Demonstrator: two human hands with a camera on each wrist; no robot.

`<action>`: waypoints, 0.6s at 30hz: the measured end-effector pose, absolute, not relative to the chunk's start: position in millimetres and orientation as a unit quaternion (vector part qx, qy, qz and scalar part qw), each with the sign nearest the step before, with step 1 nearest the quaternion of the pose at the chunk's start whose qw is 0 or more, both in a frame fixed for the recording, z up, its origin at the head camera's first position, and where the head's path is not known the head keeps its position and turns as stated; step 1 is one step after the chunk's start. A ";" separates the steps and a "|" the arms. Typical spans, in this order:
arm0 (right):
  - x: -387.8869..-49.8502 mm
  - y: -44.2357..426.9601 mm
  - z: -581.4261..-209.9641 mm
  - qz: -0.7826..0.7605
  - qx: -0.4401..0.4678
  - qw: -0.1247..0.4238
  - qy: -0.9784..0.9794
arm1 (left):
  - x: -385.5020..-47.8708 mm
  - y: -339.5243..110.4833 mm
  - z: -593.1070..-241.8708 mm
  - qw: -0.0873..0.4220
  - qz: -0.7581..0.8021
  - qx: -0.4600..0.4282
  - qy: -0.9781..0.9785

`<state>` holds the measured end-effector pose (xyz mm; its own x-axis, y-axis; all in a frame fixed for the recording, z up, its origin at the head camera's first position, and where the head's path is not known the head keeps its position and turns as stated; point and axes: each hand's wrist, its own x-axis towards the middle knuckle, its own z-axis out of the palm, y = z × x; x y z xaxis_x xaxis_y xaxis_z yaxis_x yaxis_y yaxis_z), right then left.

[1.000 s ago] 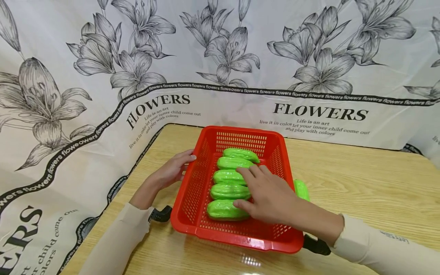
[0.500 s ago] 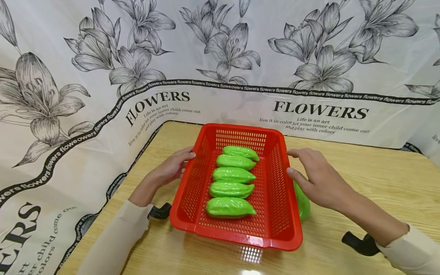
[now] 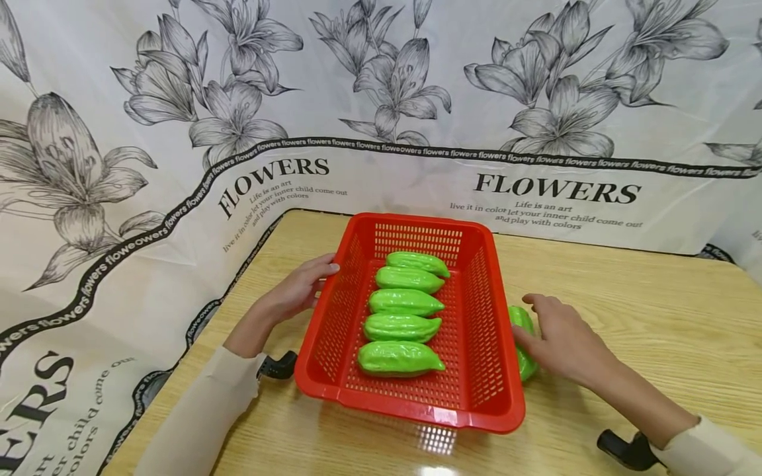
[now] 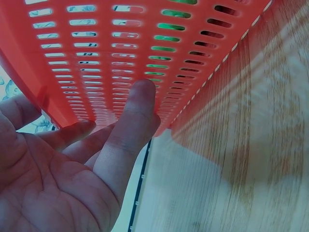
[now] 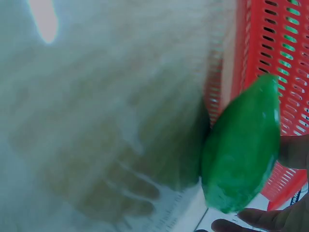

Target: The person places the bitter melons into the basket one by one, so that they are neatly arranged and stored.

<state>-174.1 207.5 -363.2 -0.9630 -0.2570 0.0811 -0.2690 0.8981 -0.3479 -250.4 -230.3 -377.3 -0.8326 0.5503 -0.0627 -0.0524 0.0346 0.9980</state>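
The left hand (image 3: pixel 300 287) rests at the left side of the red basket (image 3: pixel 411 418), thumb at the rim. In the left wrist view, its fingers (image 4: pixel 140 108) lie against the slotted outer wall. Several light-green bitter melons (image 3: pixel 401 359) lie in one column inside. Outside the basket's right wall, another bitter melon (image 3: pixel 524 363) lies on the table, partly hidden by the rim and hand. Over it comes the right hand (image 3: pixel 568 344), thumb on the basket side, the other fingers spread beyond. The right wrist view has fingertips (image 5: pixel 260 218) close by this melon (image 5: pixel 241 150); firm contact cannot be told.
The basket stands on a wood-grain table (image 3: pixel 655 317). A white cloth (image 3: pixel 399 185) with flower prints hangs behind and to the left. Black wrist straps (image 3: pixel 278 365) show at both sleeves.
The right hand has left the inside of the basket, passed over its right wall and come down to the bitter melon outside. The left hand has stayed at the basket's left side.
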 end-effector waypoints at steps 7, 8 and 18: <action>-171.7 206.0 -377.9 0.171 0.121 0.006 -0.978 | -250.4 -228.5 -376.7 0.227 0.670 0.182 0.683; -171.7 205.6 -378.6 0.172 0.120 0.005 -0.978 | -250.4 -228.5 -376.8 0.227 0.670 0.181 0.683; -170.3 204.8 -385.7 0.183 0.120 0.008 -0.976 | -250.9 -230.1 -377.9 0.221 0.674 0.170 0.684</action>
